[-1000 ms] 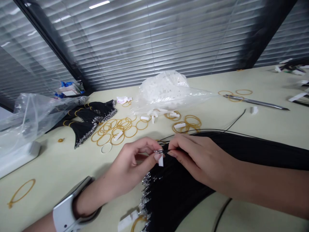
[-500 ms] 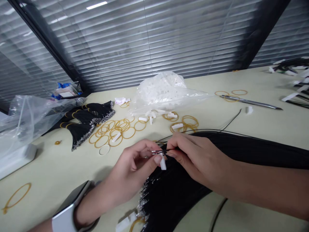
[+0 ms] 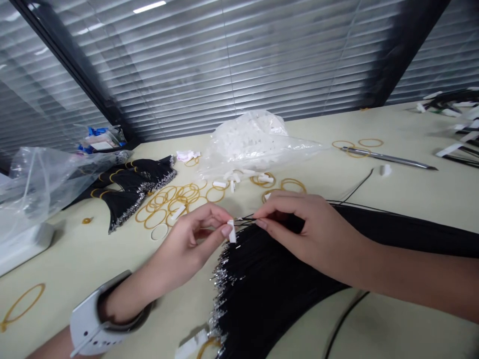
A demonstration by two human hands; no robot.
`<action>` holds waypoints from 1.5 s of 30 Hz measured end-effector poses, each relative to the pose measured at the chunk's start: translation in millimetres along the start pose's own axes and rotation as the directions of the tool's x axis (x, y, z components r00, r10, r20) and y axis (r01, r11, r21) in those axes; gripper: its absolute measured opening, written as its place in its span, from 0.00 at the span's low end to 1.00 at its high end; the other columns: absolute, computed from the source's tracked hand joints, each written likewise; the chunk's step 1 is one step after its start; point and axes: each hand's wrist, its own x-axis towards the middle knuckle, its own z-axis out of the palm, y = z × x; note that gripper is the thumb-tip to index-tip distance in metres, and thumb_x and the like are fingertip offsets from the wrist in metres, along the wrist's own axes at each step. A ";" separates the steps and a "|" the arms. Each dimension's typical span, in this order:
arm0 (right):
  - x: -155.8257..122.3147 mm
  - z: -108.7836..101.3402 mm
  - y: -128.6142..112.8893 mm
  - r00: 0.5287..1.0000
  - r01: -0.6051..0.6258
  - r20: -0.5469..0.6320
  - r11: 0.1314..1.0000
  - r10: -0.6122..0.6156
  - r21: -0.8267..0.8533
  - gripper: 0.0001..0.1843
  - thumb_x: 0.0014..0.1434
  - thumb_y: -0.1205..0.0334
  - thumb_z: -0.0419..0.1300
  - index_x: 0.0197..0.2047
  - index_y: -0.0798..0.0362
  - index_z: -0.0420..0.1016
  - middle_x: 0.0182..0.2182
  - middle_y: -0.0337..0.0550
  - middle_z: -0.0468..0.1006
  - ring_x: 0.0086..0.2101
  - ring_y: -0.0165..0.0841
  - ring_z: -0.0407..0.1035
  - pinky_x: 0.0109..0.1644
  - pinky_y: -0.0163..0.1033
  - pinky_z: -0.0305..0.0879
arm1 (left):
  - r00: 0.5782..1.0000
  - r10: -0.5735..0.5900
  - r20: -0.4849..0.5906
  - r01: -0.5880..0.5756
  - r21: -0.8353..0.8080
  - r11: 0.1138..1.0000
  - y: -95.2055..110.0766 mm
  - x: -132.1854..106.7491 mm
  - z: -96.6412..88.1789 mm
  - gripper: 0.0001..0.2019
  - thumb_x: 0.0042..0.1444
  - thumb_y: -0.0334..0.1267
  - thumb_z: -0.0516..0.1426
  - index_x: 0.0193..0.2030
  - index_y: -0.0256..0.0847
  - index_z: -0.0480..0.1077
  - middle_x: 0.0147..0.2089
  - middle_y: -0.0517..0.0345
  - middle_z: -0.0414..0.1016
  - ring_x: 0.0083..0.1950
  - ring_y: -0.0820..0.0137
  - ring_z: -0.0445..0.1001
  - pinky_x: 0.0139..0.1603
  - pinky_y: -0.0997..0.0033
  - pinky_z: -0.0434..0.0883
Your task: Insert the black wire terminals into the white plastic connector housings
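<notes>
Between thumb and fingers, my left hand pinches a small white plastic connector housing. Just to its right, my right hand pinches a few thin black wires, their ends pointing left at the housing. Whether any wire tip sits inside the housing I cannot tell. Under both hands lies a thick bundle of black wires with silvery metal terminals along its left end. Another white connector strip rests by the bundle's lower left corner.
Yellow rubber bands and loose white housings lie beyond my hands. A clear bag of white parts stands near the blinds. Banded black wire bundles sit left, a metal pen-like tool right, and more wires with white connectors far right.
My left hand has moved left and slightly up, turning its wrist, and now holds the white housing more upright. My right hand's fingers have shifted slightly left and up with the wires.
</notes>
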 end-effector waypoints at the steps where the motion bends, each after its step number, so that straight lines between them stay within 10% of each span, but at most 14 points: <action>1: -0.1 0.4 -0.2 1.000 -0.019 0.015 1.000 0.019 0.007 0.06 0.53 0.69 0.52 0.30 0.54 0.70 0.25 0.35 0.69 0.27 0.23 0.62 0.32 0.30 0.57 | 1.000 -0.004 0.008 0.003 0.006 1.000 0.3 -0.3 0.3 0.08 0.55 0.39 0.52 0.38 0.38 0.62 0.31 0.59 0.67 0.32 0.76 0.66 0.29 0.79 0.61; 45: -1.6 2.2 0.7 0.997 0.039 0.063 0.999 -0.041 0.022 0.03 0.50 0.69 0.54 0.26 0.56 0.68 0.22 0.33 0.67 0.24 0.19 0.59 0.30 0.27 0.55 | 0.995 -0.027 0.097 0.029 -0.028 0.999 3.9 -2.1 4.0 0.07 0.55 0.39 0.51 0.37 0.38 0.63 0.30 0.59 0.67 0.31 0.77 0.63 0.30 0.79 0.59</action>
